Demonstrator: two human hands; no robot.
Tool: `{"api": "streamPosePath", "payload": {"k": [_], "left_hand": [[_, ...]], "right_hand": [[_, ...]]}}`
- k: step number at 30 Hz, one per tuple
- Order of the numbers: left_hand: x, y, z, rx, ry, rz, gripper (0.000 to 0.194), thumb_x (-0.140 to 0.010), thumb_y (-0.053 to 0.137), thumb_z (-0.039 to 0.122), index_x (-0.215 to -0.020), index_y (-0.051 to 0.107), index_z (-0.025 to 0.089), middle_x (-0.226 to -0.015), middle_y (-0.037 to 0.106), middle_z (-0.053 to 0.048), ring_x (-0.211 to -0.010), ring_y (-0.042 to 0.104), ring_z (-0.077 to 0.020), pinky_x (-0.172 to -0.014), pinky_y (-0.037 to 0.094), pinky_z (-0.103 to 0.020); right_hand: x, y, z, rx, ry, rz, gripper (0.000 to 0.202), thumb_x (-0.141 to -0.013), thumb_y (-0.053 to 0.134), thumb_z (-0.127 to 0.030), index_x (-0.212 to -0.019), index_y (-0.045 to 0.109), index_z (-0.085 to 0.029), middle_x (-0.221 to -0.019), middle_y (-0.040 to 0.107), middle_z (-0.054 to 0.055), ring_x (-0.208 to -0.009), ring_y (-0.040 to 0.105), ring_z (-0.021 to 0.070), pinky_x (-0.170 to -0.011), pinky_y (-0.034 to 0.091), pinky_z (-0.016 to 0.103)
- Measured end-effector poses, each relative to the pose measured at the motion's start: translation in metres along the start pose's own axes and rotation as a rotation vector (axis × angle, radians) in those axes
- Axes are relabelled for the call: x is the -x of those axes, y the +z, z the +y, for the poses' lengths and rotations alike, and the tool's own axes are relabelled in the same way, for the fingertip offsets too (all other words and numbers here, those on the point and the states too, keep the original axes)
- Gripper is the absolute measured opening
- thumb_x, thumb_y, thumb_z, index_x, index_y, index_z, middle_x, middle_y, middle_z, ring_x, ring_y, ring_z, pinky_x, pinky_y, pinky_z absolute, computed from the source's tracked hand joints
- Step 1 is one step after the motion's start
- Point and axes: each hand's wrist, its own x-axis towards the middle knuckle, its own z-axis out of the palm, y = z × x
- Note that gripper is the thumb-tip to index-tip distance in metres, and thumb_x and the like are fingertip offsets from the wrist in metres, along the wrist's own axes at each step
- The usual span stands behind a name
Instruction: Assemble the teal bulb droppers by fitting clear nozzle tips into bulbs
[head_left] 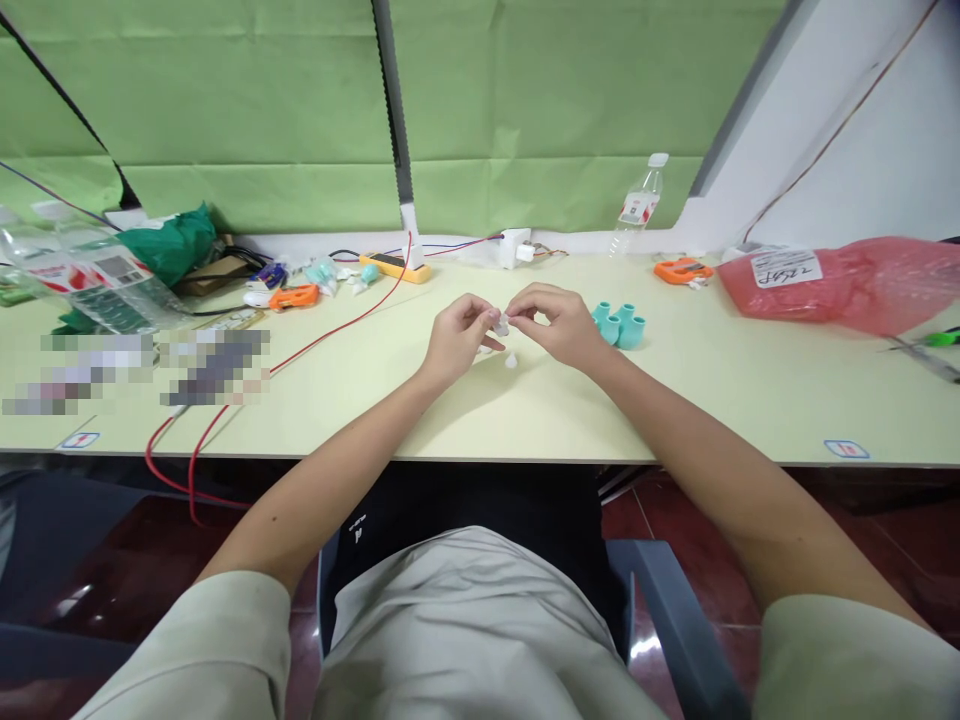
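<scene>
Both hands meet above the middle of the pale yellow table (465, 420). My left hand (455, 337) pinches a small translucent white plastic piece (501, 325) between thumb and fingers. From the other side, my right hand (551, 318) has its fingertips closed at the same piece; how much each hand holds is too small to make out. Just under the hands lies a small white cone-shaped piece (511, 360) on the tabletop, with another whitish bit (484, 350) partly hidden by my left hand. Several teal bottle-shaped parts (621, 328) stand together beside my right wrist.
A red plastic bag (810, 285) and an orange tool (682, 271) lie at right. A water bottle (639, 208) stands at the back. Leftward are a yellow multimeter-like device (396, 267), an orange cutter-like item (294, 297), bottles (112, 285) and a red cable (337, 328) crossing the table.
</scene>
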Motion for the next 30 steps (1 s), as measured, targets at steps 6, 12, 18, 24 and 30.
{"api": "streamPosePath", "payload": {"k": [6, 12, 18, 24, 30], "left_hand": [[0.0017, -0.0022, -0.0017, -0.072, 0.047, 0.011, 0.040, -0.087, 0.073, 0.057, -0.089, 0.062, 0.018, -0.082, 0.068, -0.003, -0.073, 0.069, -0.0144, -0.064, 0.067, -0.032], [0.0020, -0.0033, -0.0035, -0.104, 0.110, 0.007, 0.038, -0.088, 0.073, 0.055, -0.089, 0.063, 0.018, -0.082, 0.067, -0.002, -0.073, 0.069, -0.0140, -0.063, 0.067, -0.031], [0.0013, -0.0039, -0.0064, -0.122, 0.148, -0.003, 0.035, -0.089, 0.073, 0.052, -0.088, 0.063, 0.018, -0.079, 0.066, -0.001, -0.071, 0.069, -0.0133, -0.061, 0.067, -0.030], [0.0008, -0.0035, -0.0076, -0.121, 0.164, -0.003, 0.033, -0.090, 0.072, 0.049, -0.088, 0.063, 0.018, -0.079, 0.067, -0.001, -0.071, 0.070, -0.0130, -0.061, 0.067, -0.030], [0.0009, -0.0036, -0.0088, -0.127, 0.182, -0.009, 0.030, -0.091, 0.072, 0.047, -0.089, 0.064, 0.018, -0.079, 0.068, -0.001, -0.071, 0.070, -0.0132, -0.063, 0.067, -0.030]], "right_hand": [[-0.0002, 0.0046, 0.0053, -0.097, 0.022, 0.033, 0.014, -0.089, 0.073, -0.035, -0.086, 0.073, -0.021, -0.093, 0.071, 0.006, -0.083, 0.066, 0.0192, -0.078, 0.056, 0.036], [-0.0010, 0.0025, 0.0036, -0.120, -0.023, 0.034, 0.012, -0.089, 0.074, -0.032, -0.083, 0.075, -0.022, -0.090, 0.073, 0.006, -0.083, 0.067, 0.0199, -0.074, 0.054, 0.035], [-0.0016, 0.0022, 0.0069, -0.173, -0.037, 0.022, 0.009, -0.088, 0.073, -0.027, -0.082, 0.077, -0.022, -0.089, 0.074, 0.006, -0.084, 0.067, 0.0212, -0.074, 0.053, 0.036], [-0.0012, 0.0023, 0.0085, -0.241, 0.032, 0.014, 0.007, -0.086, 0.074, -0.027, -0.082, 0.077, -0.021, -0.090, 0.073, 0.007, -0.083, 0.066, 0.0211, -0.071, 0.052, 0.035], [-0.0009, 0.0018, 0.0088, -0.216, 0.042, 0.010, 0.008, -0.086, 0.074, -0.027, -0.082, 0.077, -0.021, -0.090, 0.072, 0.006, -0.083, 0.066, 0.0207, -0.072, 0.052, 0.035]]}}
